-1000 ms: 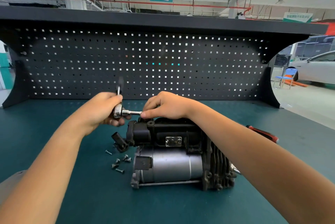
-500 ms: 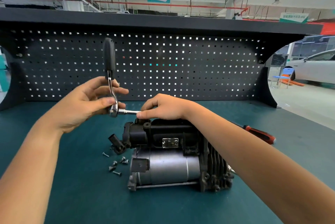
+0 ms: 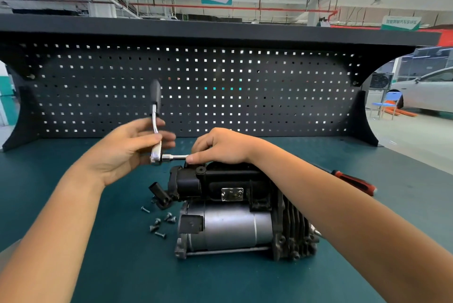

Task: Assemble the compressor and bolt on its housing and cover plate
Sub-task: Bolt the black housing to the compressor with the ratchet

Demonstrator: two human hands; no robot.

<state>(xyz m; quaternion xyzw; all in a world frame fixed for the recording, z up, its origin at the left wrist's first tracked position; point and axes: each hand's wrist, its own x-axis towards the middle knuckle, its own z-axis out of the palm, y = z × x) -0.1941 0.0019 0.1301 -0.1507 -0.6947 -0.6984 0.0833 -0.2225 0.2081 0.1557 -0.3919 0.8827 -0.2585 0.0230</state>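
Observation:
The compressor (image 3: 235,226) lies on the green bench: a silver motor cylinder in front, a black housing (image 3: 220,180) on top, finned metal at its right end. My left hand (image 3: 127,150) holds a ratchet wrench (image 3: 155,128) by its chrome shank, black handle pointing up. The ratchet's extension (image 3: 175,157) runs right, level, to the housing's upper left corner. My right hand (image 3: 220,147) rests on top of the housing and pinches the extension's tip; the socket and bolt are hidden under its fingers.
Several loose screws (image 3: 159,223) lie on the mat left of the compressor. A red-handled screwdriver (image 3: 353,181) lies behind my right forearm. A black pegboard (image 3: 245,91) walls the back of the bench.
My left hand has swung the ratchet handle from low beside the housing to upright, then loosened its fingers around the shank. The right hand has stayed on the extension tip.

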